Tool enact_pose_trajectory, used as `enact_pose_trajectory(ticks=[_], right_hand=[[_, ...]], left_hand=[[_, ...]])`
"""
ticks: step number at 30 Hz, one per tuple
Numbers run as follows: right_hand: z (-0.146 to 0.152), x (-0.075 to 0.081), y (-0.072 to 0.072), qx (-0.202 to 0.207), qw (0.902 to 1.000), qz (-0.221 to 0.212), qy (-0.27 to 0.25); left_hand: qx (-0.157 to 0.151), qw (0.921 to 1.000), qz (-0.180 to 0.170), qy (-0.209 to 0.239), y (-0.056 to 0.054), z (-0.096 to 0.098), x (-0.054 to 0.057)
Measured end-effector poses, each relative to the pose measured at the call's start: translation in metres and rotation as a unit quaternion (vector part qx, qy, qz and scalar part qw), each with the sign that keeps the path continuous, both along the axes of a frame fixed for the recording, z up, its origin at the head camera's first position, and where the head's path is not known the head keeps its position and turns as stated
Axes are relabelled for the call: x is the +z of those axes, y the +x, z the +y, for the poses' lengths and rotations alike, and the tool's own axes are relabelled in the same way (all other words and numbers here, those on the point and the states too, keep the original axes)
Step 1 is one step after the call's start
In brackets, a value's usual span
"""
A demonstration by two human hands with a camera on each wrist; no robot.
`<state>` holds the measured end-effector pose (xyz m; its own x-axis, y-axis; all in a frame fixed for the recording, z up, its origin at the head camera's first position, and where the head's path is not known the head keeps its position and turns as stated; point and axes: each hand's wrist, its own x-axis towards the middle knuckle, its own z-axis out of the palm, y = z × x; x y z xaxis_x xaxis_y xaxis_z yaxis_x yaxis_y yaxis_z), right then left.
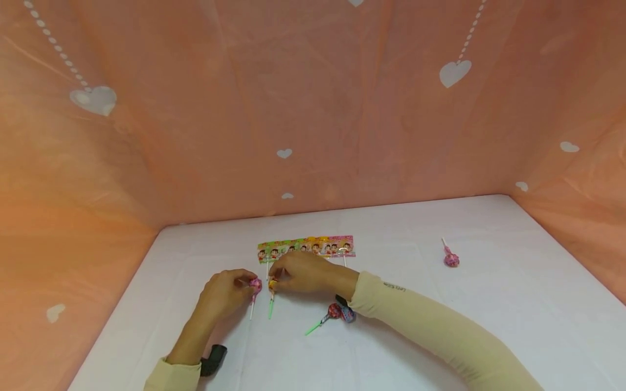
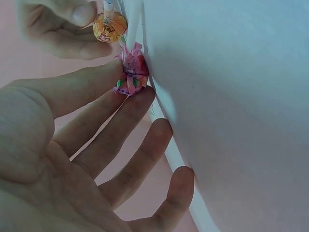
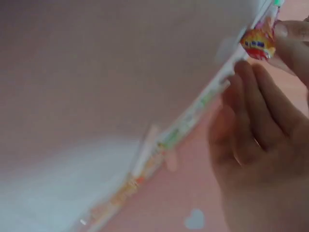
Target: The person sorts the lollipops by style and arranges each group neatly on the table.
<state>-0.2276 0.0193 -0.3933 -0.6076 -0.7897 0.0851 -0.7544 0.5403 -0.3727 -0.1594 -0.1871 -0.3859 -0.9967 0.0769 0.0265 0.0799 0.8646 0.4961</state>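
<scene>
In the head view my left hand [image 1: 226,296] pinches a pink-wrapped lollipop [image 1: 256,284] between thumb and fingertips, its white stick pointing toward me. The left wrist view shows the same pink lollipop [image 2: 131,75], with the other fingers spread below it. Just to the right, my right hand [image 1: 304,271] pinches a yellow-orange lollipop [image 1: 273,284] with a green stick. That wrapper shows orange and red in the right wrist view [image 3: 259,44]. The two lollipop heads are close side by side, a small gap apart.
Behind the right hand lies a colorful strip of flat packets [image 1: 318,247] with sticks, partly covered by that hand. A red lollipop [image 1: 335,310] and a blue-wrapped one [image 1: 348,314] lie below the right wrist. Another pink lollipop [image 1: 451,259] rests far right on the white table [image 1: 391,358].
</scene>
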Motion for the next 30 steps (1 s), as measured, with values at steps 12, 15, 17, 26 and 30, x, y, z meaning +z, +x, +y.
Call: enact_pose_trajectory(ticks=[12, 15, 17, 26, 30], right_hand=[[0.037, 0.029, -0.005, -0.022, 0.9990, -0.035, -0.014], [0.056, 0.032, 0.002, -0.028, 0.9988, -0.038, -0.016], [0.068, 0.033, 0.010, -0.041, 0.9985, -0.033, -0.014], [0.108, 0.018, 0.050, -0.054, 0.9983, 0.020, 0.004], [0.119, 0.007, 0.058, -0.040, 0.9984, 0.029, 0.027]], left_hand=[[0.001, 1.0000, 0.008, -0.004, -0.001, 0.002, 0.000], [0.003, 1.0000, 0.005, -0.005, -0.001, 0.003, -0.001], [0.003, 1.0000, 0.005, -0.006, 0.000, 0.003, 0.000], [0.001, 0.9999, 0.008, -0.007, 0.000, 0.003, 0.000], [0.003, 1.0000, 0.001, -0.005, 0.000, 0.005, -0.001]])
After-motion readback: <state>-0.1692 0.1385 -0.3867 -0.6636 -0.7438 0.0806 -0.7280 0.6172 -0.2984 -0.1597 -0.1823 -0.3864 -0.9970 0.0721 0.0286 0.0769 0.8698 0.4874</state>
